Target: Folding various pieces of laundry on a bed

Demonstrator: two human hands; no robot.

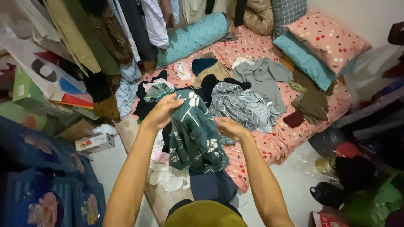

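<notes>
Between both hands hangs a dark green floral cotton garment [194, 134], long axis twelve-to-six; left hand [162, 112] pinches its top at eleven o'clock, right hand [229, 127] grips its edge at three o'clock, equally near.

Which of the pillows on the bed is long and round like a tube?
The light blue dotted bolster at the head of the mattress. The pink spotted pillow and plain blue pillow are flat and rectangular.
</notes>
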